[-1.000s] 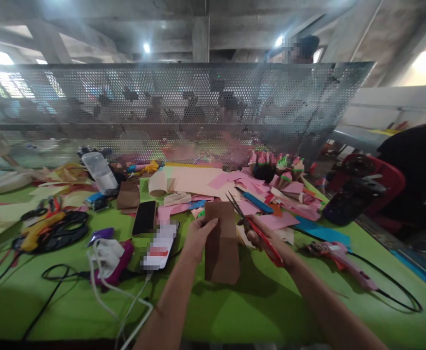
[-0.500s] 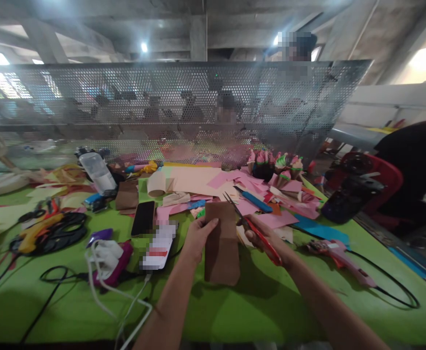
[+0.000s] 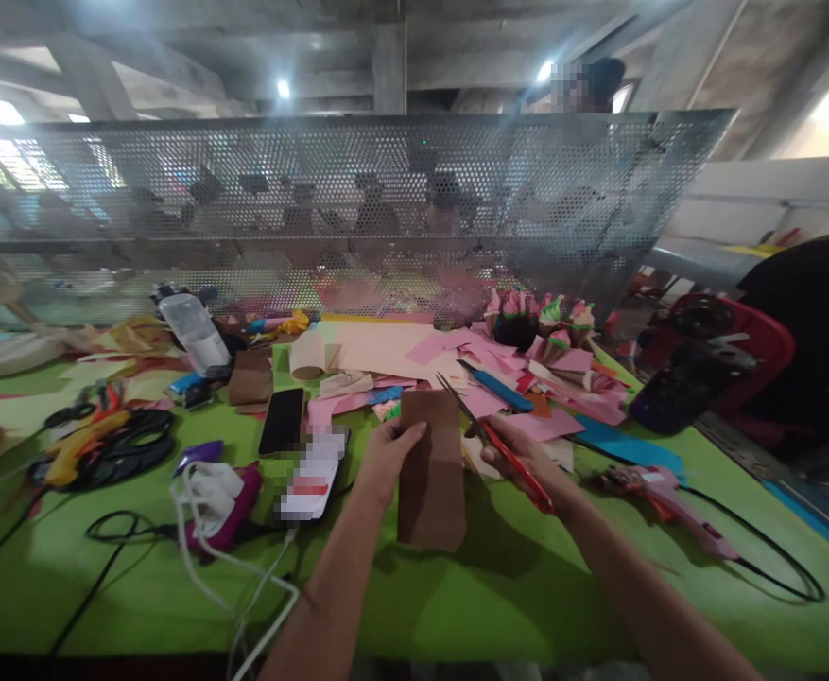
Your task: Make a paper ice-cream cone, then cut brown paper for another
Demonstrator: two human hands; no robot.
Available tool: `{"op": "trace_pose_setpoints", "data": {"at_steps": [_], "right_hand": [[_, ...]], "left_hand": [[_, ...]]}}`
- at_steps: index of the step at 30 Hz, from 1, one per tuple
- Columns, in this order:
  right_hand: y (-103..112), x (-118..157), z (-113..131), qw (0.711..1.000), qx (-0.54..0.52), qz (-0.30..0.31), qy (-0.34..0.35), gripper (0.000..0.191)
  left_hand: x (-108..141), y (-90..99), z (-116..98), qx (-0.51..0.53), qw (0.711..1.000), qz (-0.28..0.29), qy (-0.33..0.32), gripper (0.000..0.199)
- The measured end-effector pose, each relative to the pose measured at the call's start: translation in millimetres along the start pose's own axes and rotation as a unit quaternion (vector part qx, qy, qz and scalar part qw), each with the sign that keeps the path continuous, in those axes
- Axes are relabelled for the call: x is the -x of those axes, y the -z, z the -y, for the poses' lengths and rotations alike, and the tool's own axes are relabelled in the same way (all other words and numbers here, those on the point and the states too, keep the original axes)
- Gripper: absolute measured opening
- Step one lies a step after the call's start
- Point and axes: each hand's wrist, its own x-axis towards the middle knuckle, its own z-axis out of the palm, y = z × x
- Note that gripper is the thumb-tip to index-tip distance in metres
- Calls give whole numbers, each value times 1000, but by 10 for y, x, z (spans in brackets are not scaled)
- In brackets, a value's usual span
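A brown rectangular sheet (image 3: 434, 482), like card or felt, stands out above the green table with its lower corners trimmed off. My left hand (image 3: 394, 452) pinches its left edge, thumb on the front face. In my right hand (image 3: 524, 456) is a pair of scissors (image 3: 536, 490) with red handles, its dark blades pointing up and left. The blade tips are near the sheet's upper right corner; whether they touch it I cannot make out. Behind the hands lie pink paper pieces (image 3: 449, 352) and a blue-handled cutter (image 3: 499, 388).
A pink glue gun (image 3: 683, 506) with a black cord lies to the right. On the left are two phones, the dark one (image 3: 283, 421) farther off, a purple power strip (image 3: 233, 511) with white cables, and a yellow tool (image 3: 84, 445). A perforated metal screen (image 3: 258, 218) stands behind.
The view has shifted slightly, moving the background a little to the right. Both hands keep their hold on the sheet and the scissors, nearly unmoved.
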Motion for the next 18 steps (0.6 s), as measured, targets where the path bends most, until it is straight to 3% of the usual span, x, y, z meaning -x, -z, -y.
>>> {"op": "trace_pose_setpoints", "data": {"at_steps": [18], "right_hand": [[104, 2, 74, 1000, 9, 8, -15, 54]], "left_hand": [[79, 31, -144, -47, 999, 7, -14, 43]]}}
